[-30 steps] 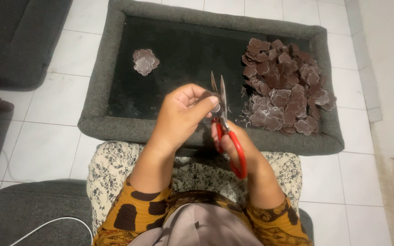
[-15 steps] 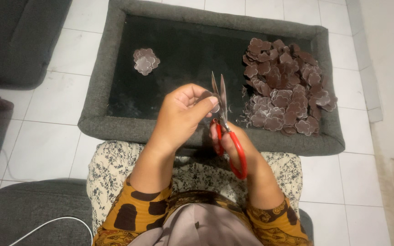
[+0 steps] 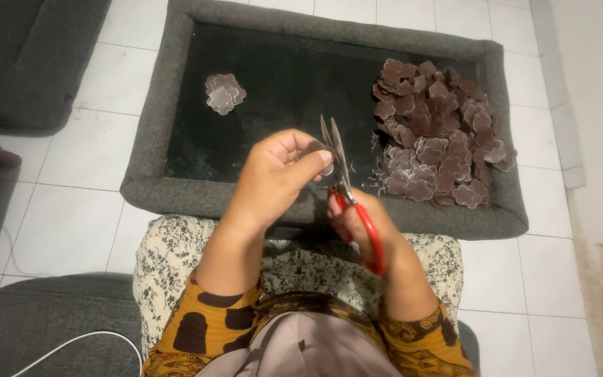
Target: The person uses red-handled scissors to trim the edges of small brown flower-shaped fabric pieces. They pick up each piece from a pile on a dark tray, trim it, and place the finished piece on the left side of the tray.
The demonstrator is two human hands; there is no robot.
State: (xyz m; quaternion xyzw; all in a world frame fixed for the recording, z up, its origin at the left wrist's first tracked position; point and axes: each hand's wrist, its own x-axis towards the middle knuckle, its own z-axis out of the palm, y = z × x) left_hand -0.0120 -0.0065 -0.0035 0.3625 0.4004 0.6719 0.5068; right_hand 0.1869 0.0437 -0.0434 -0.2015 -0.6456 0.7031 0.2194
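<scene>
**Scissors at a small flower cutout, held over the tray's near rim**

From my feed, the left hand [image 3: 273, 178] is curled nearly closed, thumb and fingertips pinching a small brown flower-shaped cutout [image 3: 324, 162]; only a sliver of the piece shows past the fingers. The right hand [image 3: 366, 222] is closed through the red loops of a pair of scissors [image 3: 347, 192], gripping them firmly. The blades stand slightly parted and point up and away from the body, their long axis running almost straight toward the far side of the tray. The cutout sits just left of the blades, touching or all but touching them; I cannot tell whether the edge is between them. The left hand is the nearer to the piece, holding it; the right reaches it only through the blades.

Both hands hover above the near rim of a grey padded tray [image 3: 176, 195] with a black floor. To the right of the scissors, inside the tray, lies a big heap of brown flower cutouts [image 3: 441, 132], some edged in white. Well apart, at the far left, sits a small stack of trimmed flowers [image 3: 225, 93]. I see no packages, labels or signs.
</scene>
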